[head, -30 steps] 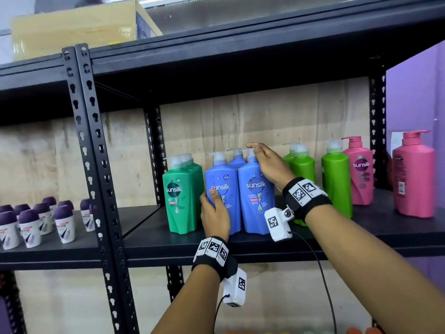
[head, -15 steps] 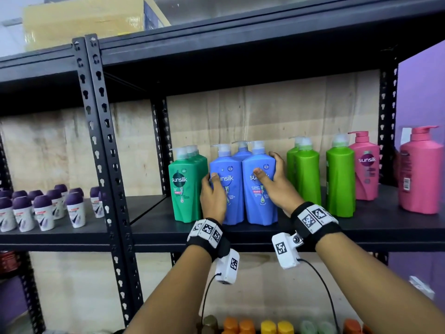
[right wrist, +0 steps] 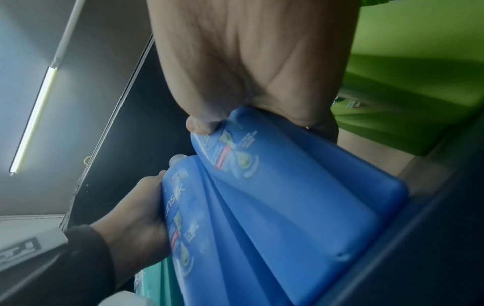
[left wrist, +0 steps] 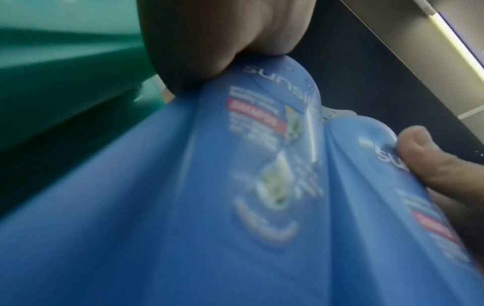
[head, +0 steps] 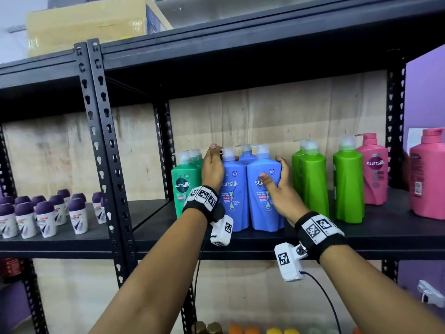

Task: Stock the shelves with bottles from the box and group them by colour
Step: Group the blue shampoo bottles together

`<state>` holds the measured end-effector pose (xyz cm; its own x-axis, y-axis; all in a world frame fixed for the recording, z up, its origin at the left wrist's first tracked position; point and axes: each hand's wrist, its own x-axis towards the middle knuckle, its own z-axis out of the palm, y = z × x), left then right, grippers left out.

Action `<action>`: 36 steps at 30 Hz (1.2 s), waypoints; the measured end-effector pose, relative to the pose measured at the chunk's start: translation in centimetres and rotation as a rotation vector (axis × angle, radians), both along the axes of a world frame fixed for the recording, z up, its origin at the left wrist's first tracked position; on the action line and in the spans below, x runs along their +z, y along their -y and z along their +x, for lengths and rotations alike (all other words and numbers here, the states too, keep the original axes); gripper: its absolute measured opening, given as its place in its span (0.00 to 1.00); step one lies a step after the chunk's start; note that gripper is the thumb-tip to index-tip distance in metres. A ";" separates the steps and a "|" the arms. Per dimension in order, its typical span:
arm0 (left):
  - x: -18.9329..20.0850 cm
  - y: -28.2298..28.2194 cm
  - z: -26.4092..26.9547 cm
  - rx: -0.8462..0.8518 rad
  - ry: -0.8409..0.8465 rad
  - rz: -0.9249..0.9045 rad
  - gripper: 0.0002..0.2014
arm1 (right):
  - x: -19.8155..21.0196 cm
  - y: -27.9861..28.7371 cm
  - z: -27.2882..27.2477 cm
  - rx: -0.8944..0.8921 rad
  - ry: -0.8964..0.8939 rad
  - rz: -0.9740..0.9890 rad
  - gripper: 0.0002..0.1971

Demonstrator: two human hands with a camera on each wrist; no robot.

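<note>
Three blue pump bottles stand together on the black shelf [head: 385, 227]. My left hand [head: 212, 165] lies between the teal bottles [head: 184, 186] and the left blue bottle [head: 234, 196], its fingers straight up along that bottle's side to the pump. My right hand [head: 274, 174] holds the right blue bottle [head: 260, 213], thumb on the label and fingers round the far side. In the right wrist view the right hand [right wrist: 248, 62] grips the right blue bottle [right wrist: 288, 176] and the left hand [right wrist: 136, 207] presses the left blue bottle [right wrist: 222, 238]. The left wrist view shows both blue bottles [left wrist: 235, 186] close up.
Lime green bottles [head: 313, 184] stand just right of my right hand, then pink bottles [head: 375, 172]. Several small purple-capped bottles [head: 45, 218] fill the left bay beyond a perforated post [head: 103, 141]. A cardboard box [head: 84, 22] sits on top. Coloured caps [head: 252, 330] show on the shelf below.
My right hand came down from the blue bottle's pump and took hold of its body. My left hand slid up the left blue bottle's side towards the pump.
</note>
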<state>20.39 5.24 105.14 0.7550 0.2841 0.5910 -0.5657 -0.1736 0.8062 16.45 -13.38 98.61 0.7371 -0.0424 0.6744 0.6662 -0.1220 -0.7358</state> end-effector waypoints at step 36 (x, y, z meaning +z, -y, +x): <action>-0.3 -1.0 -2.0 0.147 0.071 0.118 0.33 | 2.9 -3.4 6.0 -0.122 -0.400 -0.147 0.42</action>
<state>18.42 6.22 104.89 0.6656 0.3142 0.6770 -0.5820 -0.3494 0.7343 22.45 -9.97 101.46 0.9370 -0.0699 0.3423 0.3067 -0.3048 -0.9017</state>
